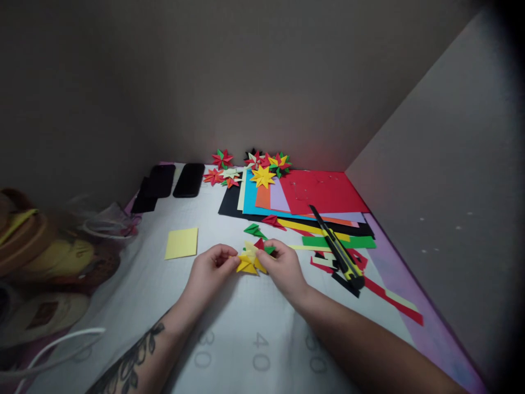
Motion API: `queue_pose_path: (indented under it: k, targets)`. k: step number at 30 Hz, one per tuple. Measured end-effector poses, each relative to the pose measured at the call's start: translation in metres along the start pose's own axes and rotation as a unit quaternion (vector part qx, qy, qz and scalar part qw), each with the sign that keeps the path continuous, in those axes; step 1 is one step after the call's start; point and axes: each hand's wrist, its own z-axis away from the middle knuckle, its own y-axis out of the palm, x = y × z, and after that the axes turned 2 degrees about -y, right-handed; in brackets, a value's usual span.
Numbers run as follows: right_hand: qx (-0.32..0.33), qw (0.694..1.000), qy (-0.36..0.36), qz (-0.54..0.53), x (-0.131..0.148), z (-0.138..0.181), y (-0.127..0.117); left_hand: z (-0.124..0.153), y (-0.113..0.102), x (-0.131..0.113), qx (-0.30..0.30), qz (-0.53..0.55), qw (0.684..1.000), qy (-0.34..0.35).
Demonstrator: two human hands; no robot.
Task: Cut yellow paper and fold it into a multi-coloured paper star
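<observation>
Both my hands meet over the white mat (pixel 229 328) on a folded paper star piece (pixel 251 259) of yellow, pale yellow, red and green points. My left hand (pixel 211 268) pinches its left side with closed fingers. My right hand (pixel 282 264) grips its right side, fingers curled. Just beyond lie a loose green folded unit (pixel 255 230) and a red folded unit (pixel 273 221).
A yellow paper square (pixel 182 242) lies to the left. A stack of coloured sheets (pixel 324 191), a yellow-black utility knife (pixel 337 247) and paper strips (pixel 394 303) sit on the right. Finished paper stars (pixel 262 176) and two black phones (pixel 189 179) are at the back. Bags crowd the left edge.
</observation>
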Motion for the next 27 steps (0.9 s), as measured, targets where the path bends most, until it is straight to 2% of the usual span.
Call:
queue_pose_path:
  k: [8, 16, 23, 27]
  targets:
    - [-0.005, 1.0, -0.018, 0.022, -0.003, 0.0, 0.0004, -0.0009, -0.0007, -0.0002, 0.002, -0.002, 1.0, 0.007]
    - [0.008, 1.0, -0.013, 0.015, -0.0057, -0.0011, 0.0009, -0.0021, -0.0028, -0.0016, 0.012, 0.038, 0.999, -0.017]
    - [0.012, 1.0, -0.008, -0.002, -0.0069, -0.0007, 0.0022, -0.0046, -0.0025, 0.0019, 0.064, 0.15, 0.985, -0.061]
    - [0.027, 1.0, -0.001, -0.013, -0.0013, 0.0001, 0.003, -0.0033, 0.002, 0.0032, 0.042, 0.141, 0.988, -0.048]
